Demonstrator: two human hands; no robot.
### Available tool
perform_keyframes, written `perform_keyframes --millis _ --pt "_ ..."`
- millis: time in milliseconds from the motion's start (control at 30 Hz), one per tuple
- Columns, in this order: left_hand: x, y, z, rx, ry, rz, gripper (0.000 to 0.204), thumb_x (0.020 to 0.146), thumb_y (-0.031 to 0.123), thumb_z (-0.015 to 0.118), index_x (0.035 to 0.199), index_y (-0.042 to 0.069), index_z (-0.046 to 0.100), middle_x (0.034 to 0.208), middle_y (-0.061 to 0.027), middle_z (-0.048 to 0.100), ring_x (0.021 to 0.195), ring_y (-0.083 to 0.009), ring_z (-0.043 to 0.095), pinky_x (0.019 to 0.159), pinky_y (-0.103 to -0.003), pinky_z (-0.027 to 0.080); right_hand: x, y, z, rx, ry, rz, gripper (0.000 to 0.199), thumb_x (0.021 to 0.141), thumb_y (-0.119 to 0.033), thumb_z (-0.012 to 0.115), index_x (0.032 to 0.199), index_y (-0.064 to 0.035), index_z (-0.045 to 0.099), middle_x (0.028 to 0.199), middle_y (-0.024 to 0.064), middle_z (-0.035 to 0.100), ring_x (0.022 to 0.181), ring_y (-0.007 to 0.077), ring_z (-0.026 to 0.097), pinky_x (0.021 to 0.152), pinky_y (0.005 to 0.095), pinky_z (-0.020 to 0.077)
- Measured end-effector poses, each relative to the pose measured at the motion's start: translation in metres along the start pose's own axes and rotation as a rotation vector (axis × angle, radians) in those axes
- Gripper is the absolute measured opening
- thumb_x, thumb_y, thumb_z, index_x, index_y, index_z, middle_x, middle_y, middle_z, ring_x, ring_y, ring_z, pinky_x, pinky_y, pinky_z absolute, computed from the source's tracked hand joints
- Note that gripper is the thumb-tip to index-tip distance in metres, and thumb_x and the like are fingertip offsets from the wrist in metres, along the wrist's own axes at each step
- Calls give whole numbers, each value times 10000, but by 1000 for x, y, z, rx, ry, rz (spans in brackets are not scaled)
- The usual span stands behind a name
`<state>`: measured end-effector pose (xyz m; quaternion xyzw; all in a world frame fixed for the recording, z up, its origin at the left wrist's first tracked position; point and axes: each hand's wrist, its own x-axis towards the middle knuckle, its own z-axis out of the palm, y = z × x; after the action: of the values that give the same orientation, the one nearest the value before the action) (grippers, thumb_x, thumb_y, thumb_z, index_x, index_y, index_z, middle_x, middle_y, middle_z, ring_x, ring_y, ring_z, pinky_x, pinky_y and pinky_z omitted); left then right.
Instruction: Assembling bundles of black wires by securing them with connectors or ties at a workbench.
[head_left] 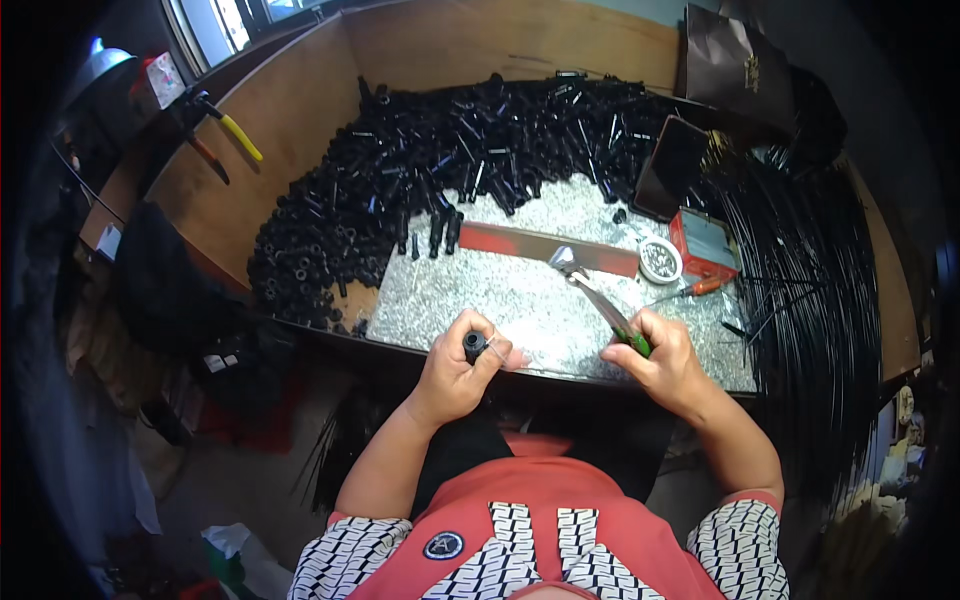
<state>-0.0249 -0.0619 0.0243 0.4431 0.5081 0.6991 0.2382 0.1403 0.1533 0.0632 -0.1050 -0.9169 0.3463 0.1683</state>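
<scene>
Left hand (462,362) grip pinching short black plastic tube (475,345), round open end up, just above near edge of speckled grey surface (480,295). Right hand (662,360) grip closed around green-handled pliers (600,300), metal tip pointing up-left. Heap of black tubes (430,170) behind.

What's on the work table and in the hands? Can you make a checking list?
Surface: speckled grey slab inside a wooden-walled bench.
Job's things: small black tube in the left hand; green-handled pliers in the right hand.
Clutter: big heap of black tubes, round tin, red box, orange-handled screwdriver, yellow-handled tool.
Hands: left shut on the tube, right shut on the pliers.
Cables: bundle of thin black rods or wires at right; cannot tell which.
Surroundings: dark bag, cluttered floor.
</scene>
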Motion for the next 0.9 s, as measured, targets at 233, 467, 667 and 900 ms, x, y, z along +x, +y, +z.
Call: perform_keyframes --millis 233,467,667,900 --pt "-4 -20 2 134 65 18 559 731 89 797 992 100 304 626 42 422 489 -31 364 471 -177 315 15 -25 -14 -666 304 -466 345 709 -198 765 882 -50 506 1132 143 534 1022 306 531 881 448 394" --pt "-9 -20 11 23 143 -85 909 581 496 807 1163 59 263 690 29 510 549 -23 447 502 -157 353 17 -26 -7 -939 376 -587 296 767 -182 703 982 -29 569 1270 113 462 1266 326 412 1095 601 168" --pt "-3 -20 25 97 290 29 540 701 283 821 1007 49 442 739 -25 624 606 -45 508 551 -193 409 10 -24 -4 -795 236 -559 265 733 -183 716 878 -42 546 1140 139 498 1106 312 491 1001 525 322" --pt "-11 -20 17 191 272 -70 544 614 423 832 869 40 542 716 47 516 662 -27 463 589 -173 382 -4 -30 -7 -817 139 -610 273 748 -196 707 757 -39 483 923 125 552 848 277 561 700 374 432"
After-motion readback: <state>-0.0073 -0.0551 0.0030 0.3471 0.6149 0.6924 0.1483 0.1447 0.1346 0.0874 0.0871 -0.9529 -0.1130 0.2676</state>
